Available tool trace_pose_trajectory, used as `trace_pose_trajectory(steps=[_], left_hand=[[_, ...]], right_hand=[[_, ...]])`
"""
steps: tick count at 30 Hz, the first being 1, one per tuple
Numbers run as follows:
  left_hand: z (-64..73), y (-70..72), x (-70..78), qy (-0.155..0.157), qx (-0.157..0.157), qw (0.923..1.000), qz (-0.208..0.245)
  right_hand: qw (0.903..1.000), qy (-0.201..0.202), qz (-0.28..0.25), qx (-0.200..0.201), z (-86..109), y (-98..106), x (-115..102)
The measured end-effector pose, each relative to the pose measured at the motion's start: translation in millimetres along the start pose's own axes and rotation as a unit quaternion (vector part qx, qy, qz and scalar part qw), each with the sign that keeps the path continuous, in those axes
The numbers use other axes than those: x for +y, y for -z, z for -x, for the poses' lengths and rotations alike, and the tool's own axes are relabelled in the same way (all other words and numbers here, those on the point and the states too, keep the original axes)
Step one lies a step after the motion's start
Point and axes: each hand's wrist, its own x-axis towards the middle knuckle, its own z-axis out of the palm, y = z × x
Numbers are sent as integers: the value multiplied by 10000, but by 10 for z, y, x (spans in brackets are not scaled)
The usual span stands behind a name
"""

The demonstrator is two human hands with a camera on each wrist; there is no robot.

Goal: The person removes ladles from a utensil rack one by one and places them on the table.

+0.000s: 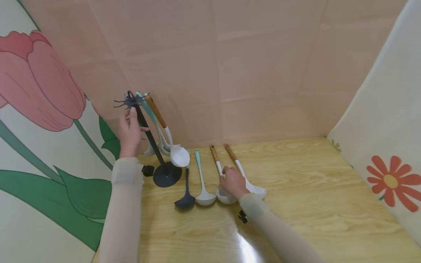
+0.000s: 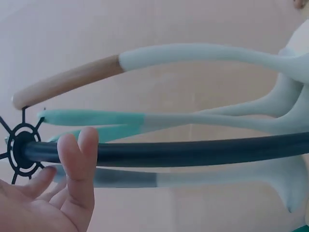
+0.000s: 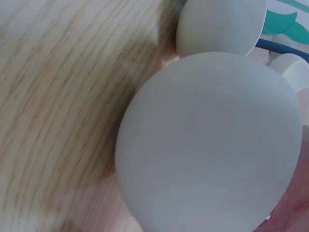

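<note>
Lower centre, the right hand (image 1: 234, 181) grips a wooden-handled ladle (image 1: 215, 155), handle pointing up-frame; upper left, the left hand (image 1: 129, 135) holds the black stand (image 1: 152, 140).

1 black stand (image 1: 167, 176) and 8 ladles (image 1: 205, 199) (4 hanging, 4 lying on 1 table (image 1: 312, 190)).

Your left forearm (image 1: 125, 212) stretches forward, your left hand (image 1: 129, 134) raised well above the other, its fingers bent in a grasp. Your right forearm (image 1: 279, 230) slants inward from your right side; your right hand (image 1: 234, 181) sits low, back upward, fingers curled in a grip.
</note>
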Motion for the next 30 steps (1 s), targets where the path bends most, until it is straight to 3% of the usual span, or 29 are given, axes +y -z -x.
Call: trace_pose_trajectory(steps=[6, 16, 21, 30], left_hand=[[-57, 44, 95, 141, -17, 9999, 39], [-84, 55, 121, 471, -90, 9984, 309], [-123, 98, 128, 792, -138, 9957, 461], [-215, 160, 81, 1169, -248, 9916, 488]], right_hand=[[9997, 138, -132, -129, 18, 15, -85], [9996, 219, -114, -133, 68, 31, -177], [9992, 265, -76, -302, 85, 11, -194], [9967, 449, -460, -486, 118, -19, -259]])
